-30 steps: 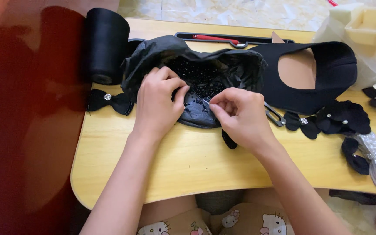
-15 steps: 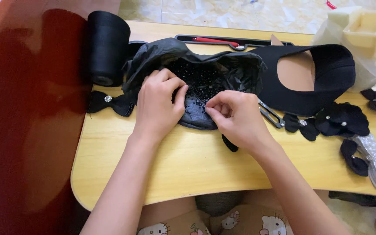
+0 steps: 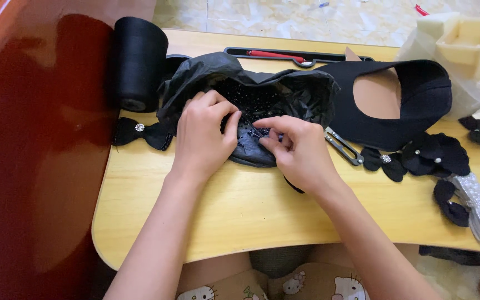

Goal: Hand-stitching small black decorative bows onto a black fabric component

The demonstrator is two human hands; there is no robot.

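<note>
Head view: the beaded black piece [image 3: 251, 139] is pressed on the counter [image 3: 262, 205] by the left hand [image 3: 204, 136]; the right hand [image 3: 298, 150], now moved closer, is closed, pinching something among the beads.

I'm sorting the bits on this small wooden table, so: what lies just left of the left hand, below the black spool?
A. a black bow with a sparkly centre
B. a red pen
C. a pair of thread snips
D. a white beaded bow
A: a black bow with a sparkly centre lies on the table just left of the left hand, below the black spool.
</note>
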